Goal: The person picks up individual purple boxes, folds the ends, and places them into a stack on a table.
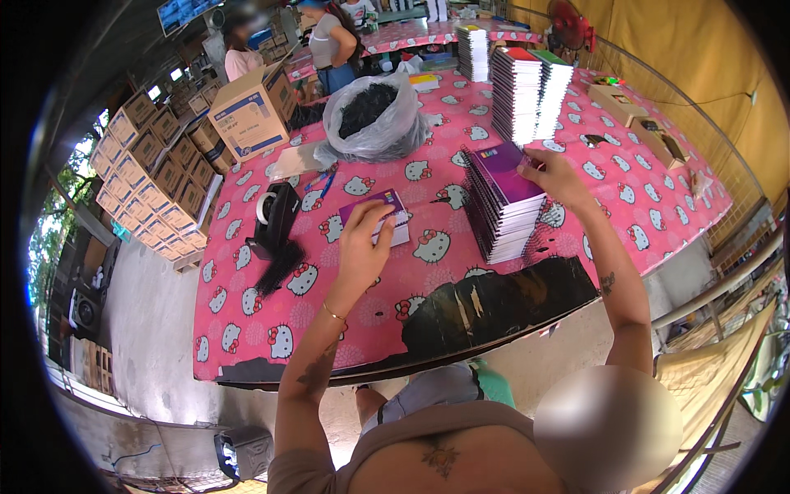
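My left hand (364, 243) lies over a purple-covered notebook (392, 200) on the table, fingers stretched out and a little apart. It covers part of the notebook. To the right stands a tall stack of black spiral-bound notebooks (500, 222), the top one with a purple cover (502, 174). My right hand (555, 177) is at the far right corner of that top notebook, thumb and fingers closed on its edge. Left of my left hand are a black tape dispenser (282, 216) with a white roll and a bundle of black strands (281, 268).
A clear plastic bag (387, 144) full of black pieces sits mid-table, beside a cardboard box (251, 114). Taller notebook stacks (517, 95) stand behind the purple one. Blue scissors or a pen (321, 183) lie left. Stacked cartons (152, 177) and two people (333, 41) are beyond.
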Tool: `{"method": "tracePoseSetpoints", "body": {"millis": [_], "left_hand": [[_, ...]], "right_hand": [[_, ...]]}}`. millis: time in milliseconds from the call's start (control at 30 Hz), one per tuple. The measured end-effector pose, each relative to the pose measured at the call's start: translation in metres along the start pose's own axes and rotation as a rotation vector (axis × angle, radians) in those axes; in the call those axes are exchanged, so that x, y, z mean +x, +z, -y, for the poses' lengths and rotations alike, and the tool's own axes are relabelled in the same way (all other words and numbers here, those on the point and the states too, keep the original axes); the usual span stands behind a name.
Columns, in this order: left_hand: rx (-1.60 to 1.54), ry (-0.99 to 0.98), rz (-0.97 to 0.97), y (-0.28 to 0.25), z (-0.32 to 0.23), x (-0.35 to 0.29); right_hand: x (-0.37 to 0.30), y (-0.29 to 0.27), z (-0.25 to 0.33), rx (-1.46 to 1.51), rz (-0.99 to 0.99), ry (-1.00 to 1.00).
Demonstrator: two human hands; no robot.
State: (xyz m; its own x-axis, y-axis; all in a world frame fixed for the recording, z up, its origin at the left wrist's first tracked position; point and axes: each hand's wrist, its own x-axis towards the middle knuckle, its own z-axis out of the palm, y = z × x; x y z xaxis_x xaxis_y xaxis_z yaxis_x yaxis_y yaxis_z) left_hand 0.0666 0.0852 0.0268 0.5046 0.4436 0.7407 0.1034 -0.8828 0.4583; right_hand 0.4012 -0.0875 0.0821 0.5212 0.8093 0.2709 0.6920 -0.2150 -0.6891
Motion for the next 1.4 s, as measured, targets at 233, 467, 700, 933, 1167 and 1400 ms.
{"method": "tracePoseSetpoints", "body": {"millis": [233, 467, 700, 933, 1167, 1400], "left_hand": [[0.307, 0.023, 0.208, 0.003, 0.08, -0.026], [0.347, 0.12, 0.23, -0.008, 0.096, -0.033], [0.35, 0.038, 0.202, -0.005, 0.085, -0.028], [0.137, -0.227, 0.214, -0.015, 0.101, -0.01], [0.243, -0.235, 0.099, -0.005, 0.107, -0.01], [0.23, -0.27, 0.024, -0.005, 0.12, -0.01]], "right_hand": [[0.006, 0.006, -0.009, -0.143, -0.003, -0.001], [-0.07, 0.034, 0.081, -0.172, -0.383, -0.535], [-0.106, 0.135, 0.081, 0.287, -0.006, -0.56], [-0.063, 0.23, 0.026, 0.285, 0.053, -0.276], [-0.025, 0.272, 0.036, 0.278, -0.104, -0.321], [-0.007, 0.271, 0.044, 0.416, -0.092, -0.253]]}}
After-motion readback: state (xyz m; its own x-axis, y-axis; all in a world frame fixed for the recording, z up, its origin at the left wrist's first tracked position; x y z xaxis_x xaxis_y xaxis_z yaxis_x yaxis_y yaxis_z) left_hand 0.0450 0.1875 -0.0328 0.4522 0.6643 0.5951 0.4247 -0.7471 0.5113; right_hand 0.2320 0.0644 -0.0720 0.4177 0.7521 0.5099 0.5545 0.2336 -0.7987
